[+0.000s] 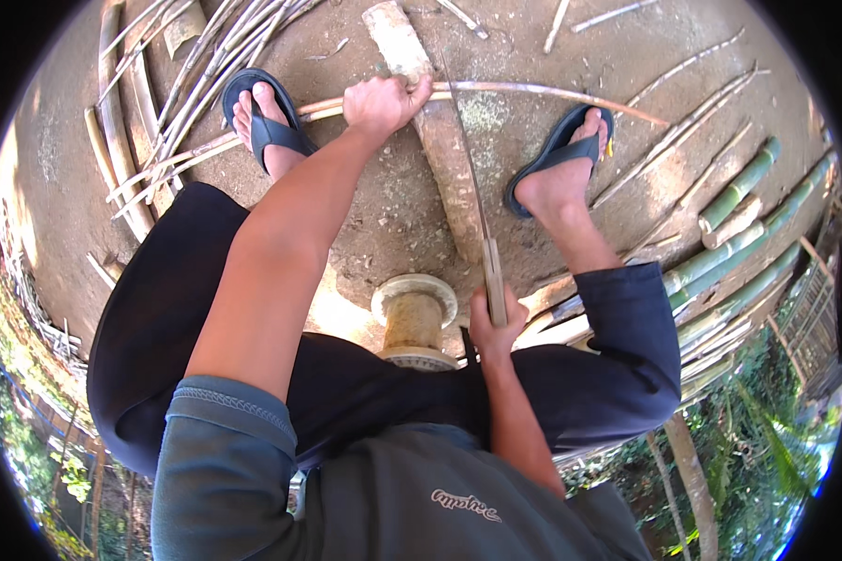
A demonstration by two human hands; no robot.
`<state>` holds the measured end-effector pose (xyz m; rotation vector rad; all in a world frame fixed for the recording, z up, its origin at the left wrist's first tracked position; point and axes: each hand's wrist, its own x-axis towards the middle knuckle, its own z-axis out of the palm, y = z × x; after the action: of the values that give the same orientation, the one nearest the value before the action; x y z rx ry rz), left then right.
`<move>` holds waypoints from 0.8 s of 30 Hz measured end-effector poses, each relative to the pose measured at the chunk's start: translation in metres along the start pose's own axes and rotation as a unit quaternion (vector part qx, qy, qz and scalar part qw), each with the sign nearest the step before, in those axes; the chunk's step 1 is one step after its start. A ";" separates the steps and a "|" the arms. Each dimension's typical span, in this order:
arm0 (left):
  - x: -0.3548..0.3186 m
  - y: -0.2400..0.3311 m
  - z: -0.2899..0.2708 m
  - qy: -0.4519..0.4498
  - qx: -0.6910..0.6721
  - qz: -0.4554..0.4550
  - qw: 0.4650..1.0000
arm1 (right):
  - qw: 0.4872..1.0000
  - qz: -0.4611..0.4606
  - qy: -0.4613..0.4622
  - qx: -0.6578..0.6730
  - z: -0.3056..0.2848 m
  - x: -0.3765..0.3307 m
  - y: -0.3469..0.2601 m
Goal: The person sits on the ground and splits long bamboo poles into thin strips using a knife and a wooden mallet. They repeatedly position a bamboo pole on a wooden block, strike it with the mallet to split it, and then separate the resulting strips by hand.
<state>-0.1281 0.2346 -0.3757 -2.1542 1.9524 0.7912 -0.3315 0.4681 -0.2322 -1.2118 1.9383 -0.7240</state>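
My left hand (384, 103) is closed around a thin, pale brown stick (552, 91), pressing it across a short log (444, 168) that lies on the ground between my feet. The stick runs from the far left to the right and bends slightly. In my right hand (496, 323), the fingers are wrapped round the wooden handle of a long knife (493, 271). Its narrow blade, seen almost edge-on, points away from me along the log. The blade crosses the stick just right of my left hand; whether it touches is hard to tell.
A pile of thin sticks (192, 103) lies at the far left. Green bamboo poles (739, 184) and more sticks lie on the right. A pale spool-shaped stool (413, 313) stands between my legs. My sandalled feet flank the log on bare earth (365, 234).
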 end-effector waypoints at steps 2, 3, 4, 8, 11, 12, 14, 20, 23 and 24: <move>0.003 -0.001 -0.008 -0.013 -0.003 -0.016 1.000 | 0.999 0.043 0.009 0.029 -0.004 0.000 -0.009; 0.002 -0.002 -0.003 -0.020 -0.008 -0.013 1.000 | 0.999 0.044 -0.015 0.016 0.003 0.014 -0.015; 0.002 0.002 -0.001 -0.021 -0.012 -0.009 1.000 | 0.998 0.041 -0.036 0.005 0.011 0.037 -0.016; 0.001 0.007 -0.008 -0.019 -0.018 0.001 1.000 | 0.998 0.050 -0.031 0.033 0.025 0.040 -0.012; -0.001 0.001 -0.004 -0.014 -0.017 0.000 1.000 | 1.000 0.010 0.003 -0.005 -0.004 -0.007 -0.004; -0.005 0.000 -0.001 -0.015 -0.014 -0.002 1.000 | 1.000 0.020 0.018 0.011 -0.007 -0.011 -0.009; 0.002 0.004 -0.007 -0.040 -0.009 -0.013 0.999 | 0.999 0.030 -0.001 0.014 0.000 0.000 0.002; -0.001 0.001 -0.001 0.007 0.010 0.020 1.000 | 0.997 0.053 -0.027 0.043 0.028 0.037 -0.014; 0.001 -0.007 0.006 -0.007 0.002 0.012 1.000 | 1.000 0.027 -0.010 -0.012 -0.003 -0.017 -0.014; 0.007 -0.006 0.003 0.003 0.002 0.012 1.000 | 0.999 0.018 -0.026 -0.028 -0.009 -0.022 -0.020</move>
<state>-0.1230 0.2303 -0.3826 -2.1363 1.9848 0.7864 -0.3226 0.4815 -0.2054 -1.2137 1.9451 -0.6176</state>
